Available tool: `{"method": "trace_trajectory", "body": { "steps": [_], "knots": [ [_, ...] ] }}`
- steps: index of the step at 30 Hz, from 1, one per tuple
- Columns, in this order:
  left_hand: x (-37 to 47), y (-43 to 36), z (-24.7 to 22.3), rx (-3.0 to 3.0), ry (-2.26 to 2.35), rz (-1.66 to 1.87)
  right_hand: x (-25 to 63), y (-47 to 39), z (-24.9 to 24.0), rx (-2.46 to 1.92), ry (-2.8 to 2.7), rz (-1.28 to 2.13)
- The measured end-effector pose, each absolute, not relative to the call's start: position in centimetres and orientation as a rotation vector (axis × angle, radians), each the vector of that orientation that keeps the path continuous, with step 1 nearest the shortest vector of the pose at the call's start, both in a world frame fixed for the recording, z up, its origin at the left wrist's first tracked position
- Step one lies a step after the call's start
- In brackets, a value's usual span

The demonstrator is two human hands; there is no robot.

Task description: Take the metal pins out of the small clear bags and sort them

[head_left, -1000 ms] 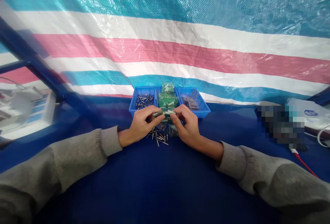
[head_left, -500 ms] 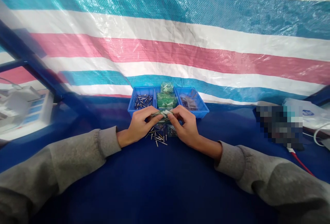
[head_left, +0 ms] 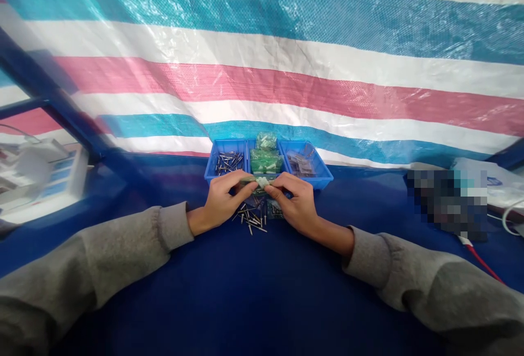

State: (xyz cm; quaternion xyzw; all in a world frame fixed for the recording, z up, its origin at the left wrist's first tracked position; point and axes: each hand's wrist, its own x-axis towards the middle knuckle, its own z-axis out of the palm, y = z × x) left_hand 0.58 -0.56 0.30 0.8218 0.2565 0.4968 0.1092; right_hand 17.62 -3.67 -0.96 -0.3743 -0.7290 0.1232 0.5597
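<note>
Plastic packet (head_left: 261, 182) front and centre, held up between two hands right before the near edge of the middle blue bin (head_left: 248, 155), with something whitish bunched inside the film. Left hand (head_left: 226, 196) gripping one side of it, thumb pressed near the middle with the fingers curled behind; right hand (head_left: 296, 197) gripping the other side the same way, thumbs almost meeting — a mirrored pinch, which looks like the way to control thin, slippery film from both ends. Whether the packet is sealed is too small to tell. Wrists sit low and wide, elbows out, so the thumbs seem well placed for fine work and the view down to them is clear. Just below the hands, loose metal pins (head_left: 251, 219) lie scattered on the bench (head_left: 262, 290), pointing every way, close enough, one would judge, for easy picking; beside them, near the right hand, a small clear bag (head_left: 274, 208) rests, partly covered. Behind, the bins stand in a row, apparently to sort by kind: more metal pieces (head_left: 229, 162) in the left blue bin (head_left: 208, 170), green-tinted packets (head_left: 266, 161) stacked in the middle one, greyish packets (head_left: 302, 164) in the right blue bin (head_left: 322, 182) — all within a short reach, while the red cable (head_left: 485, 262) lies well off to the right.
</note>
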Motion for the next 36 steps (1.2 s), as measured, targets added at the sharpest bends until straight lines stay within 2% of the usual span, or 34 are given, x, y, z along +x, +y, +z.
{"method": "trace_trajectory", "body": {
  "steps": [7,13,36],
  "knots": [
    [0.50,-0.38,-0.13,2.369,0.762,1.528,17.46,-3.86,-0.85,-0.860,-1.820,0.281],
    [0.53,-0.30,0.00,2.359,0.802,1.422,17.40,-3.81,-1.07,-0.927,-1.729,0.261],
    [0.26,-0.48,0.47,2.500,0.640,1.407,17.36,-4.03,-1.07,-0.850,-1.635,0.477]
  ]
}}
